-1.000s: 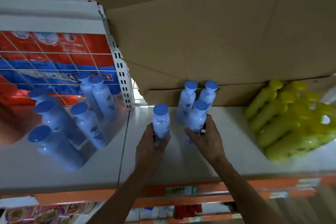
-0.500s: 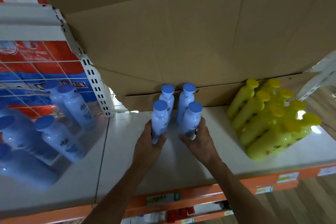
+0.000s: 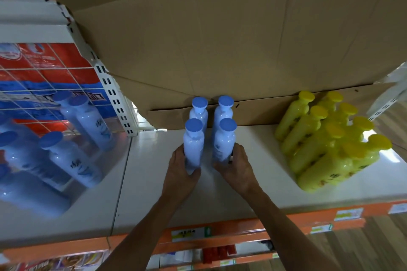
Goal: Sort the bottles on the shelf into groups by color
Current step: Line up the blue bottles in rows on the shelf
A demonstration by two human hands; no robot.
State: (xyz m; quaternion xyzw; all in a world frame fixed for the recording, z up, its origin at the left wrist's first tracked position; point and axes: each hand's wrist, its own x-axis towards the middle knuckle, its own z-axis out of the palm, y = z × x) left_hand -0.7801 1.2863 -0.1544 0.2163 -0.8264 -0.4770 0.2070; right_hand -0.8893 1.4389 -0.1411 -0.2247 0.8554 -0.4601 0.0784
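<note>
- White shelf [image 3: 253,182], backed by brown cardboard [image 3: 220,39], carries everything you are sorting.
- Your left hand [image 3: 180,174] has its fingers [image 3: 178,153] curled round the front-left blue bottle [image 3: 193,145], gripping it low.
- Your right hand [image 3: 237,169] grips the front-right blue bottle [image 3: 224,143] the same way.
- Both stand upright, just in front of two back blue bottles [image 3: 199,110], making four in a square block at mid-shelf.
- Yellow bottles [image 3: 319,145] cluster well apart on your right; they overlap too much to count.
- At least five blurred blue bottles [image 3: 72,160] stand in the left bay.

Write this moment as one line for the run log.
left hand: holds front-left blue bottle | right hand: holds front-right blue bottle | yellow bottles: grouped right
</note>
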